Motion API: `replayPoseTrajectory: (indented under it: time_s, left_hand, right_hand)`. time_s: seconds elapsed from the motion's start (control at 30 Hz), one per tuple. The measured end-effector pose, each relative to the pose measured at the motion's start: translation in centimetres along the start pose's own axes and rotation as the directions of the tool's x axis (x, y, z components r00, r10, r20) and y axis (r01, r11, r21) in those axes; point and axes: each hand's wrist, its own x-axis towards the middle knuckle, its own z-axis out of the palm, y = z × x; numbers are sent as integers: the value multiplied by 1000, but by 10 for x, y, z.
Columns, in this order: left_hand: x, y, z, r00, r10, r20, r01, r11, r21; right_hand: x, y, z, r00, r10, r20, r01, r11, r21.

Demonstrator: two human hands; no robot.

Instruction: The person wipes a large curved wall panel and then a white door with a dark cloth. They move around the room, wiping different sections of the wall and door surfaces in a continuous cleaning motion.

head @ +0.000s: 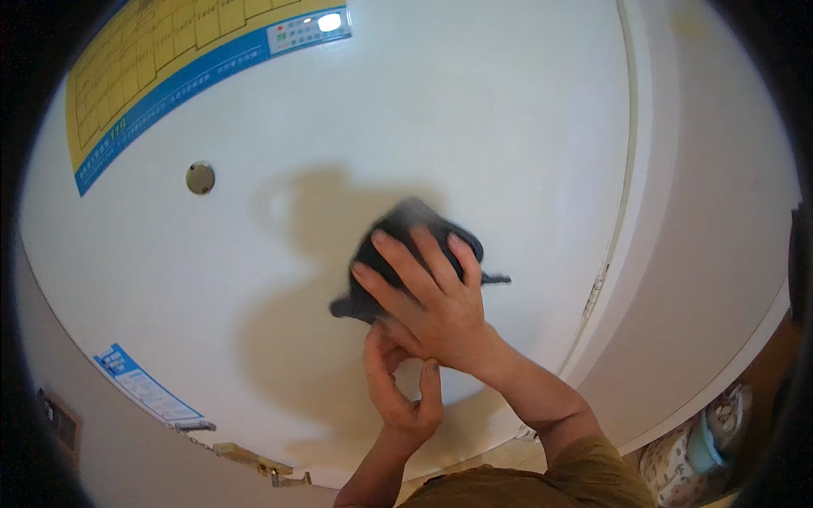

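A dark, soft-looking item (413, 216), perhaps a small fabric pouch, is in front of a white door (508, 127). My right hand (438, 292) lies spread over it, with the fingers apart and pressing on its front. A short dark strap or tab sticks out to its right, and a rounded dark end shows at its lower left. Below, my left hand (403, 387) is at the item's lower edge, thumb apart from curled fingers; its fingertips are partly hidden, so whether they pinch the edge cannot be told.
A yellow and blue printed sheet (190, 82) is on the door at upper left, above a round metal peephole cover (201, 178). A door chain and brass lock (254, 460) are at lower left. A hinge (594, 295) is at right; a patterned bin (673, 467) stands lower right.
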Motion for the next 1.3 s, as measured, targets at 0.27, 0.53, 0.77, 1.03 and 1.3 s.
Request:
replayPoseTrajectory:
  time_s: [0.27, 0.53, 0.77, 1.03, 1.3]
  left_hand:
    - [14, 8, 11, 999, 6, 47, -2, 998, -69]
    - [-23, 0, 12, 983, -60, 172, 65, 998, -23]
    - [5, 6, 17, 988, 81, 135, -90, 994, 65]
    - [-27, -9, 29, 979, -16, 205, -1, 997, 82]
    - [-25, -5, 43, 963, -22, 268, -7, 995, 104]
  right_hand:
    - [11, 14, -9, 996, 93, 15, -93, 996, 5]
    - [-45, 9, -3, 985, 167, -34, -168, 985, -39]
    - [25, 53, -29, 972, 177, -154, -186, 981, -50]
    - [-79, 29, -1, 937, 332, -114, -342, 936, -87]
    - [-103, 36, 1, 936, 334, -112, -347, 929, -128]
